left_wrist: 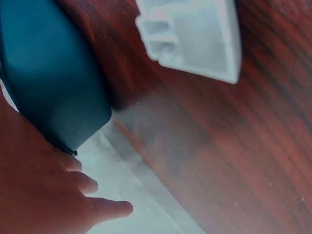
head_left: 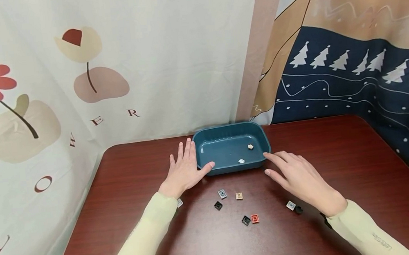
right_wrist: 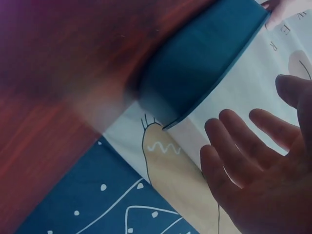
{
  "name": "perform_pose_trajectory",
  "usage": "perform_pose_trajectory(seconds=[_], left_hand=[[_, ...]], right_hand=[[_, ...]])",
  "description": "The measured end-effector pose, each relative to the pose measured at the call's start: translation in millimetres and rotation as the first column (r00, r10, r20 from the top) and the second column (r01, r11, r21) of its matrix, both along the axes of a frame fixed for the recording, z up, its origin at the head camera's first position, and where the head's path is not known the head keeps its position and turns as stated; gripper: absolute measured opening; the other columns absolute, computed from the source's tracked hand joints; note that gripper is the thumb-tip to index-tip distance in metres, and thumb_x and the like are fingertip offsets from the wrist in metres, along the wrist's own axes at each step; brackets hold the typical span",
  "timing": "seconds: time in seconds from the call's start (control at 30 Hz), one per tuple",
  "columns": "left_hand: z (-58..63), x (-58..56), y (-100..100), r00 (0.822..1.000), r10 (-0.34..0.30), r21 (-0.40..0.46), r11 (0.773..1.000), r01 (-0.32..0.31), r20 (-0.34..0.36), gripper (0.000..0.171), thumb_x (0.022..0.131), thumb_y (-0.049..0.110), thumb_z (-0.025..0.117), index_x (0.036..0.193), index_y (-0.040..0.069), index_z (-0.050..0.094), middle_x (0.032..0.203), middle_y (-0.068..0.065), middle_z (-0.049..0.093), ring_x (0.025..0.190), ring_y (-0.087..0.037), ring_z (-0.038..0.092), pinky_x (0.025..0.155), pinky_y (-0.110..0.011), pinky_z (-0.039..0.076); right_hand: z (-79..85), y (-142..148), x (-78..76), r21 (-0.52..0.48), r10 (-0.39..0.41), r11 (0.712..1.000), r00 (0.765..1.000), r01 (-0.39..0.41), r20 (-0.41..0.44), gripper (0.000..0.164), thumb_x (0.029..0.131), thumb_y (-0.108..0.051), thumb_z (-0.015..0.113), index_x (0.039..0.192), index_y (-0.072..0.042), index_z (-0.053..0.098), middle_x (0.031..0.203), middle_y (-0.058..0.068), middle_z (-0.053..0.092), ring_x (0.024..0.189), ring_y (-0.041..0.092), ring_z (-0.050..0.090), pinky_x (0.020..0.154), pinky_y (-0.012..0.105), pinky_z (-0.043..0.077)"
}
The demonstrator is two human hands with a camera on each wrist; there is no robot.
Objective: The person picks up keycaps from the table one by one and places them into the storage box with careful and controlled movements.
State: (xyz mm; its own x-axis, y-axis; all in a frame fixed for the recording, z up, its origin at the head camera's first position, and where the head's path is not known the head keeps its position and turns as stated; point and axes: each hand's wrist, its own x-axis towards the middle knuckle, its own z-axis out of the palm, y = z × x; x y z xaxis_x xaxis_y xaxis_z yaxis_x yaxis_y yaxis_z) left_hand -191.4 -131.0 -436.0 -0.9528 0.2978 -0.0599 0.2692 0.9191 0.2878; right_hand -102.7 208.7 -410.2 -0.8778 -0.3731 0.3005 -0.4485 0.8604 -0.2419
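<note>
A blue-green plastic basin (head_left: 227,169) stands at the back of the table, with a cream keycap-like piece (head_left: 250,147) and a white piece (head_left: 241,161) inside. My left hand (head_left: 183,171) lies along its left side, fingers straight and spread, thumb over the front left corner. At the front right corner is my right hand (head_left: 302,177), fingers loosely extended, the index fingertip right at the rim. Neither hand holds anything. A white piece (left_wrist: 195,39) shows large in the left wrist view, near the left forearm.
In front of the basin lie small square pieces: grey-blue (head_left: 222,194), tan (head_left: 239,196), black (head_left: 218,205), another black (head_left: 246,220) and red (head_left: 255,218). A white piece (head_left: 291,205) and black piece (head_left: 298,210) sit beneath the right hand. Printed curtains (head_left: 176,64) hang behind the table.
</note>
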Motion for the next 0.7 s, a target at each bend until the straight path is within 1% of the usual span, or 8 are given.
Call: perform_pose_trajectory(seconds=[0.2,0.33,0.53,0.7], left_hand=[[0.8,0.6,0.2,1.0,0.001,0.008,1.0,-0.001,0.005,0.111,0.094,0.081,0.04,0.166,0.004,0.004,0.174,-0.011,-0.003,0.159,-0.036,-0.002,0.12,-0.069,0.011],[1.3,1.1,0.0,1.0,0.001,0.009,1.0,-0.001,0.014,0.111,0.094,0.081,0.039,0.166,0.004,0.004,0.174,-0.011,-0.004,0.159,-0.036,-0.003,0.12,-0.069,0.01],[2.7,2.0,0.0,1.0,-0.005,0.01,1.0,0.004,0.02,0.111,0.094,0.082,0.038,0.166,0.004,0.004,0.174,-0.011,-0.004,0.159,-0.036,-0.002,0.12,-0.069,0.009],[1.9,1.6,-0.2,1.0,-0.007,0.004,1.0,0.007,0.018,0.112,0.094,0.083,0.036,0.166,0.004,0.003,0.174,-0.012,-0.004,0.159,-0.036,-0.002,0.12,-0.068,0.01]], right_hand=[[-7.3,11.1,13.9,0.032,0.004,0.999,0.999,-0.005,0.036,0.051,0.098,-0.036,0.072,0.14,-0.008,0.064,0.125,0.014,0.069,0.111,0.033,0.068,0.092,0.057,0.054],[-13.8,17.5,22.0,0.058,0.008,0.998,0.999,-0.01,0.048,0.051,0.097,-0.036,0.073,0.14,-0.009,0.064,0.125,0.014,0.07,0.11,0.032,0.069,0.092,0.057,0.054],[-24.1,25.4,34.2,0.082,0.039,0.996,0.998,-0.042,0.04,0.051,0.093,-0.036,0.078,0.137,-0.011,0.067,0.121,0.01,0.07,0.107,0.027,0.069,0.092,0.056,0.053],[-29.4,30.0,42.6,0.118,0.048,0.992,0.998,-0.054,0.05,0.048,0.091,-0.04,0.08,0.13,-0.015,0.072,0.119,0.005,0.07,0.106,0.025,0.069,0.091,0.055,0.053]])
